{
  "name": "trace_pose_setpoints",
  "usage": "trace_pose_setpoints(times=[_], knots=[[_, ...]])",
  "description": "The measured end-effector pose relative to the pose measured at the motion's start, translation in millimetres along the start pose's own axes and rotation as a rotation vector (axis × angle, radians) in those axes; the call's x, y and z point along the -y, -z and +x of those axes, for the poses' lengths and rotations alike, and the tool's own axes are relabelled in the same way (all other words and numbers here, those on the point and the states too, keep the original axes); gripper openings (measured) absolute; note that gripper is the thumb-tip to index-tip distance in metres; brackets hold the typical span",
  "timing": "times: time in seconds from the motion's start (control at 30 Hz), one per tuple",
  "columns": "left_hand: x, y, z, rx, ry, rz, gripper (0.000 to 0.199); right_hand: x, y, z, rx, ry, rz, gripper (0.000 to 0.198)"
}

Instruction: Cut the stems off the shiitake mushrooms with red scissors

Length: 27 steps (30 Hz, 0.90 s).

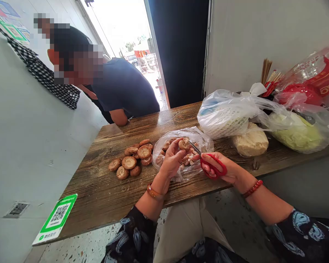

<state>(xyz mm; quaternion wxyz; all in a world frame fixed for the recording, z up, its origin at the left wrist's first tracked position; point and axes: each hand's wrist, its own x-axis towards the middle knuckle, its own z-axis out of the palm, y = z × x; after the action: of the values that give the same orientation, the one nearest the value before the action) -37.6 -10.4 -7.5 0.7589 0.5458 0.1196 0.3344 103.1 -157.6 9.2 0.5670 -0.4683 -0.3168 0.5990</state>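
Between the fingers of my left hand (172, 159) is a brown mushroom (183, 144), its stem side turned toward the scissors. My right hand (222, 168) is closed around the red handles of the scissors (216, 171), whose blades reach to the mushroom's stem. Under both hands lies a clear plastic bag (164, 140), spread open, with mushrooms and cut pieces in it. Left of the bag, a pile of several brown mushrooms (129, 162) rests on the wooden table, some with their undersides up.
On the wooden table (98, 190), plastic bags hold a netted item (226, 118) and a pale green cabbage (296, 131). A tan block (250, 140) sits between them. Skewers (265, 71) stand behind. Another person (126, 86) leans at the far edge. A QR-code sign (57, 217) marks the left corner.
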Motion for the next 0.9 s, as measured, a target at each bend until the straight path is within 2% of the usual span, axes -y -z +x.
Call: trace_pose_setpoints(times=[0.07,0.17,0.27,0.4,0.53,0.73,0.9], knots=[[-1.0,1.1,0.4,0.015,0.009,-0.025,0.053,0.1,0.4,0.2,-0.052,0.019,-0.079,0.060],[-1.2,2.5,1.3,0.015,0.005,-0.045,0.053,-2.2,4.2,2.3,-0.150,0.059,-0.341,0.061],[-0.5,3.2,2.2,0.008,0.003,-0.047,0.054,-2.2,7.1,2.1,-0.171,0.175,-0.609,0.060],[0.2,3.4,2.6,-0.004,0.012,-0.054,0.054,5.8,5.7,-3.8,-0.245,0.302,-1.111,0.048],[0.5,3.4,2.2,0.001,0.013,-0.046,0.051,16.0,2.6,-9.5,-0.342,0.296,-1.512,0.039],[1.7,2.8,1.5,0.035,-0.003,0.034,0.049,25.6,-2.9,-10.1,-0.361,0.258,-1.740,0.041],[2.1,3.2,1.6,0.011,-0.016,0.023,0.049,29.4,-7.8,-7.4,-0.349,0.229,-1.830,0.041]])
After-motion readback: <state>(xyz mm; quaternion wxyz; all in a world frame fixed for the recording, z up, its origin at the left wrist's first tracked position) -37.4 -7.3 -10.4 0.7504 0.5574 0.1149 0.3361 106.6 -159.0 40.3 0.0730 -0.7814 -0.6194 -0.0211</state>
